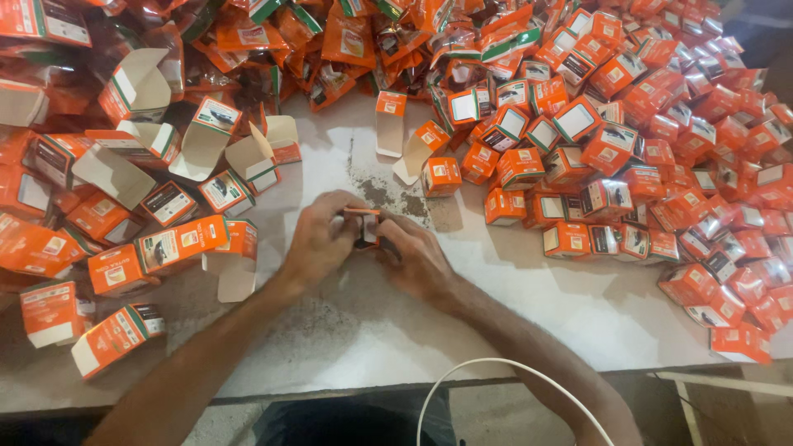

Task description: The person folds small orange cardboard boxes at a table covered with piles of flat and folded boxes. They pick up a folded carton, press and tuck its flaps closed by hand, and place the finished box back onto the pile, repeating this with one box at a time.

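At a white worktable [529, 306], you held one small orange box [363, 227] between both hands, near the table's middle. Your left hand [318, 239] curled around its left side, fingers partly closed; your right hand [417, 256] pinched the other end, thumb and fingers closed on it. The work looked well along but far from over: a heap of closed boxes [661, 165], too many to count, spread across the right, while roughly a dozen open cartons [202, 136] with flaps up lay at left. A mound of filled orange pouches [347, 41], likewise uncountable, ran along the far edge. One white cable [496, 367] looped at the near edge
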Demonstrator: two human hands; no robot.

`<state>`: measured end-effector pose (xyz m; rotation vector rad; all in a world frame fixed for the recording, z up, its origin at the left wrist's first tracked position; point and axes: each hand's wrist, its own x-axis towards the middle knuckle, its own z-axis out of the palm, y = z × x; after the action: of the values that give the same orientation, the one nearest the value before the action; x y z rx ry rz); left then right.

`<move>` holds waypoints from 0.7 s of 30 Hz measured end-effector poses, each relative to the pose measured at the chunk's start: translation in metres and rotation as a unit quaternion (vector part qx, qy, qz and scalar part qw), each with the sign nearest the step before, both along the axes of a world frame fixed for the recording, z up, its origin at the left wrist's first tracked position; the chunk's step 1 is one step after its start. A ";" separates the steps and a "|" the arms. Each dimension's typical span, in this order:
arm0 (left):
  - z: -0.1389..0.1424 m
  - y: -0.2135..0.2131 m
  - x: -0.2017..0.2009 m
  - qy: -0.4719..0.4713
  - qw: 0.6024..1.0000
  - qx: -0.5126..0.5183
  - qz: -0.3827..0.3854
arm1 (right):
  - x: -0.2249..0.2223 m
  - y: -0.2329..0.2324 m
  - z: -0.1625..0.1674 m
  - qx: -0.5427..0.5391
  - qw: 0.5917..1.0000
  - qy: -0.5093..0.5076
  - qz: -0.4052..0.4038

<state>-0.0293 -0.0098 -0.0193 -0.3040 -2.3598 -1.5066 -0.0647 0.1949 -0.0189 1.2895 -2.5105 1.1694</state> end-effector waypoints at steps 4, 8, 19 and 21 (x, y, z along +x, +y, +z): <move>0.010 -0.008 0.015 0.130 0.985 -0.097 -0.063 | 0.000 0.001 -0.001 -0.015 0.997 -0.075 -0.014; 0.016 -0.013 0.020 0.169 0.964 -0.189 -0.079 | -0.002 0.001 -0.001 -0.037 0.998 -0.056 -0.010; 0.008 -0.015 0.017 0.203 0.951 -0.218 -0.078 | -0.009 0.003 -0.002 -0.056 0.996 -0.064 0.037; 0.008 -0.014 0.017 0.220 0.943 -0.232 -0.090 | -0.008 0.002 -0.001 -0.058 0.996 -0.052 0.043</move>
<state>-0.0124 -0.0235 -0.0115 -0.8894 -2.3183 -0.8037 -0.0726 0.1970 -0.0196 1.3535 -2.4358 1.4139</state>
